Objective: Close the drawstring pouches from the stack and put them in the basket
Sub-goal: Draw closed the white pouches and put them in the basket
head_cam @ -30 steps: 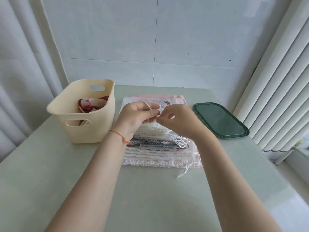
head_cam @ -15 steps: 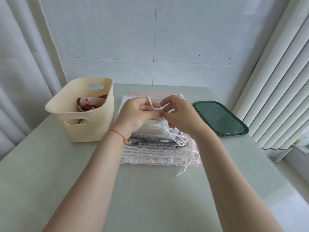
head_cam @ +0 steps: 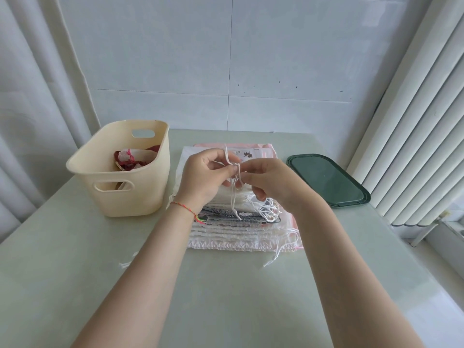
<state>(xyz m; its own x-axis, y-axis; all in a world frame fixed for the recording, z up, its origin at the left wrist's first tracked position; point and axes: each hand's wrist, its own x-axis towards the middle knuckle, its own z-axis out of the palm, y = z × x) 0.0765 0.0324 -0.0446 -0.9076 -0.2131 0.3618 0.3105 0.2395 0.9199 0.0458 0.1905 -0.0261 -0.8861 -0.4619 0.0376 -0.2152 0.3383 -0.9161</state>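
A stack of flat drawstring pouches (head_cam: pixel 233 234), mostly white and pale pink with one dark patterned one, lies in the middle of the table. Above it my left hand (head_cam: pixel 204 175) and my right hand (head_cam: pixel 272 182) meet, and both pinch the white drawstring cords (head_cam: pixel 234 194) of the top pouch. The cords loop over my left fingers and hang down between the hands. The top pouch itself is largely hidden behind my hands. A cream plastic basket (head_cam: pixel 100 172) stands to the left of the stack, with a few closed pouches (head_cam: pixel 130 159) in red and white inside.
A dark green oval lid (head_cam: pixel 326 180) lies flat to the right of the stack. Loose white cord ends (head_cam: pixel 276 256) trail off the stack's near right corner. A tiled wall stands behind the table, a curtain on the left, vertical blinds on the right.
Both hands have lifted the cords a little and worked them, so a loop now stands over my left fingers and the cord ends hang lower between the hands.
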